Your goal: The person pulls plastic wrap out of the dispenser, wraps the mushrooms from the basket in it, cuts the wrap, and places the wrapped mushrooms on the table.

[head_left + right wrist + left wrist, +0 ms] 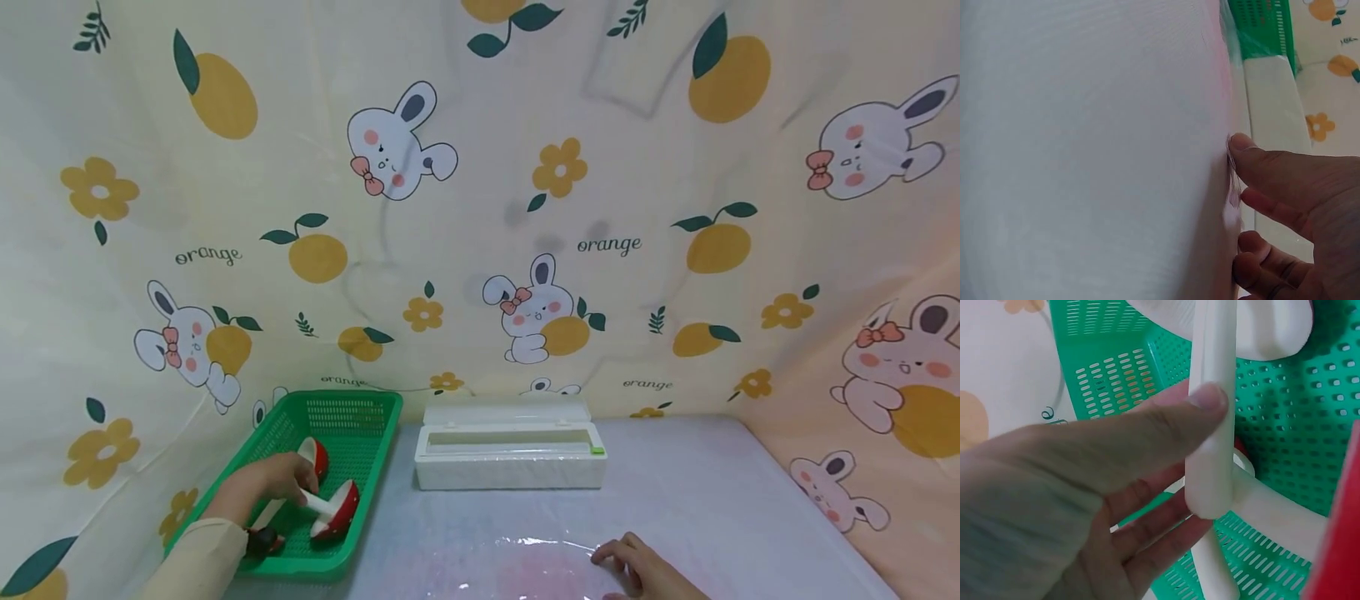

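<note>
In the green basket (399, 417), my left hand (281, 477) holds the white stem (1213, 437) of a toy mushroom, thumb on the near side and fingers behind. A red cap (347, 507) with white dots lies at the stem's end in the head view. Another red-and-white mushroom (313, 454) sits behind the hand, partly hidden by it. More white stems, such as the lower stem (1215, 569), show below my fingers. At the table's front, my right hand (641, 568) rests with loosely bent fingers, fingertips right at crinkled clear film (1233, 181).
A long white box (510, 473), like a cling film dispenser, stands at the back with its lid raised and a green tab at its right end. Clear shiny film (540, 546) with a pink patch lies in front. Printed cloth (480, 208) hangs behind the table.
</note>
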Demonstrator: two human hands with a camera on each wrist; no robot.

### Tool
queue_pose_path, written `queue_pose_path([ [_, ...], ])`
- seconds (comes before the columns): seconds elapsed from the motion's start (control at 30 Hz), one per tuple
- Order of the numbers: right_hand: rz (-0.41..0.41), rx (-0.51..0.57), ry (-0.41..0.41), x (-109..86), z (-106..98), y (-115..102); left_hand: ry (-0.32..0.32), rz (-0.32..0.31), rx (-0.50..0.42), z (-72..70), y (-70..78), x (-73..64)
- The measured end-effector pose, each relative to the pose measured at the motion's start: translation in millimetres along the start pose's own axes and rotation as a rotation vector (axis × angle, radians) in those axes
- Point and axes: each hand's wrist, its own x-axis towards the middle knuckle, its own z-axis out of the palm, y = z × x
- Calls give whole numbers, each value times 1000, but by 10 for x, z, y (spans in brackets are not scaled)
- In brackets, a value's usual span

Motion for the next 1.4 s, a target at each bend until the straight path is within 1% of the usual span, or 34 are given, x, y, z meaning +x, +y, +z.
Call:
queue_pose_path([
  [0.1,-13,-19,-7,26,-3,33,4,4,28,16,-23,0],
  [0.2,-19,-18,-14,25,-13,39,17,9,60,25,-2,-23],
  [0.33,9,15,-15,7,-21,-5,48,10,85,12,45,-47],
  [0.43,25,10,-4,-1,-18,-40,68,14,97,-20,60,-76],
  [0.5,30,-4,5,0,-14,-59,85,22,90,-56,53,-107],
  [0.53,29,-16,10,2,-16,-66,94,38,90,-81,48,-128],
  [0.6,24,-34,17,10,-17,-73,119,41,70,-127,32,-159],
  [0.77,31,-38,19,19,-11,-70,165,75,31,-239,-9,-248],
  [0.93,69,-26,17,23,-6,-77,195,128,8,-333,27,-353],
  [1.1,91,-22,16,33,-7,-103,231,168,-20,-358,153,-428],
  [1.13,91,-25,15,32,-9,-107,243,169,-26,-355,198,-440],
  [1.2,96,-27,15,33,-11,-113,266,199,-30,-342,295,-464],
  [1.3,108,-22,15,37,-11,-117,296,210,-43,-298,478,-497],
  [1.37,121,-11,14,43,-7,-119,307,204,-48,-255,595,-505],
  [1.4,124,-7,14,45,-5,-118,314,189,-50,-226,652,-502],
])
